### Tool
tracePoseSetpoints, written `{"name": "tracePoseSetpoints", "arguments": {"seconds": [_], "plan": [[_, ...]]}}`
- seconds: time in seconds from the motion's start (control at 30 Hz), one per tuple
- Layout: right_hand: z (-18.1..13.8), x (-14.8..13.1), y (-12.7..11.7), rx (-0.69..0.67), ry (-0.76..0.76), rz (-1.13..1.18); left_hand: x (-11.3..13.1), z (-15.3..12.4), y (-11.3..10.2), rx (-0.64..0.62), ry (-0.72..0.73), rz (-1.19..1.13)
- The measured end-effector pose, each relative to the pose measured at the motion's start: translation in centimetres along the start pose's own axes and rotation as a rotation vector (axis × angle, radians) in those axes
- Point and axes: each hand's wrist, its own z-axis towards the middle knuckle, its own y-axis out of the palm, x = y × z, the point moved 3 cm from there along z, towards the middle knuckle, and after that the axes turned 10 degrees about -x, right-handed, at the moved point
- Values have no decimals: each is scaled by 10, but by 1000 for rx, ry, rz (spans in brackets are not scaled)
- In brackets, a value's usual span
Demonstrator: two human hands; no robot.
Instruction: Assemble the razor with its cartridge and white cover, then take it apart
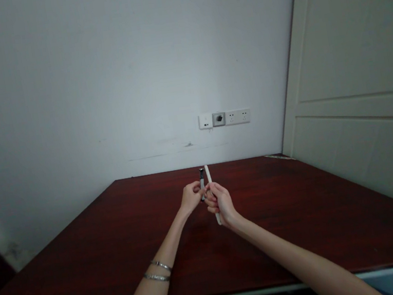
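My left hand (pixel 191 197) pinches a slim black-and-grey tool (pixel 202 184), held upright with its dark end at the top; its exact kind is too small to make out. Close beside it, my right hand (pixel 221 204) is wrapped round a thin white stick (pixel 208 173). The stick stands almost upright, leaning slightly, and pokes out both above and below my fist. Both hands are over the middle of the dark red table (pixel 123 247), with the fingertips nearly meeting. Whether the tool touches the stick cannot be told.
Behind the table rises a pale wall (pixel 98 83) with a row of sockets and switches (pixel 224 118). A cream panelled door (pixel 358 69) borders the right side. A thin flat strip (pixel 279 157) lies at the table's far right corner. The table's front edge runs beneath my forearms.
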Motion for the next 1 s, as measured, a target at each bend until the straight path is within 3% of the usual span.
{"name": "tracePoseSetpoints", "arguments": {"seconds": [0.27,0.47,0.67,0.87,1.0], "plan": [[1,-2,-1,14,-17,-25,3,-1,1,-8,-6,-2],[10,-21,5,-25,-97,-16,0,-1,3,-28,-9,-47],[-1,-6,-1,24,21,-60,0,-2,0,-12,6,24],[2,-19,10,4,-24,-45,-4,-1,-1,5,7,38],[-2,-9,9,28,27,-77,-1,-1,-1,1,22,10]]}}
